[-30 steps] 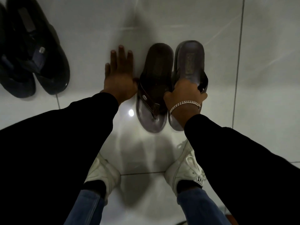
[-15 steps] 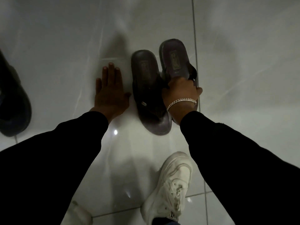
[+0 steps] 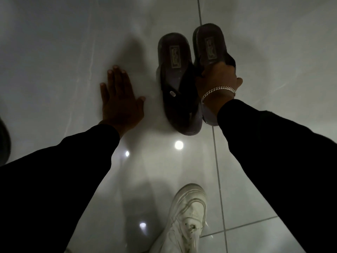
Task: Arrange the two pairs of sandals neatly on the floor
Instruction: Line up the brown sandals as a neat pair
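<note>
Head view: the landmark here is the brown sandal lying flat (image 3: 179, 84) on the white tiled floor (image 3: 63, 52). Just to its right, touching along the inner edge, the second brown sandal (image 3: 209, 48) is held by the right hand (image 3: 218, 82), whose fingers are clenched around its strap; whether its sole rests on the tile or is lifted I cannot tell. To the left of the landmark, near but apart from it, the left hand (image 3: 120, 103) lies palm down on the floor, fingers spread and grasping nothing.

Compared with 1 s ago, the pair sits further up and right in view, the held sandal's heel now reaches a little past its partner's, and the left hand has drawn clear of the flat sandal it was beside. I judge this pair is nearly placed, needing only its heels evened.

The other pair, plain at the left edge 1 s ago, is now almost out of frame: only a dark sliver (image 3: 4, 141) far left of the landmark shows. The held sandal's toe end is covered by the wrist and bracelet (image 3: 218, 91). A white sneaker (image 3: 187, 216) stands below the landmark. Dim light swallows strap detail.
</note>
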Demonstrator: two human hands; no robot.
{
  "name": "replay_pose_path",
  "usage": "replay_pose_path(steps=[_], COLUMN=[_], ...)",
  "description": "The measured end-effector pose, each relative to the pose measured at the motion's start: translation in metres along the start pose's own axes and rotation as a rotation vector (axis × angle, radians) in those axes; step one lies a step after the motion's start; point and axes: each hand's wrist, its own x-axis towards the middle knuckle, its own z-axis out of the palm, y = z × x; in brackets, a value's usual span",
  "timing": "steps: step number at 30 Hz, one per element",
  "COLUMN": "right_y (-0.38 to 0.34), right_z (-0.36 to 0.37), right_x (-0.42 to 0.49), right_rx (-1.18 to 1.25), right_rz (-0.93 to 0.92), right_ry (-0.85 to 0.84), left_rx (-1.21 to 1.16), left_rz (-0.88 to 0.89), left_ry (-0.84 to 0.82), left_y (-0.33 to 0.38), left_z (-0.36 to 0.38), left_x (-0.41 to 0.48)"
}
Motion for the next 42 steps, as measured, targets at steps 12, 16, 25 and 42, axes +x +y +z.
replay_pose_path(steps=[12,16,25,42], right_y=[0.039,0.049,0.074,0.090], right_z=[-0.019,-0.023,-0.036,-0.038], right_x=[0.029,0.038,0.050,0.064], right_rx=[-0.003,-0.006,-0.063,-0.041], right_rz=[0.141,0.170,0.134,0.242], right_ry=[0.041,0.016,0.045,0.044], left_rx=[0.012,0.028,0.045,0.060], left_rz=[0.048,0.063,0.128,0.136], left_ry=[0.003,0.018,0.000,-0.003], left_y=[0.017,0.034,0.061,0.073], left_z=[0.004,0.011,0.017,0.018], left_x=[0.010,0.015,0.018,0.028])
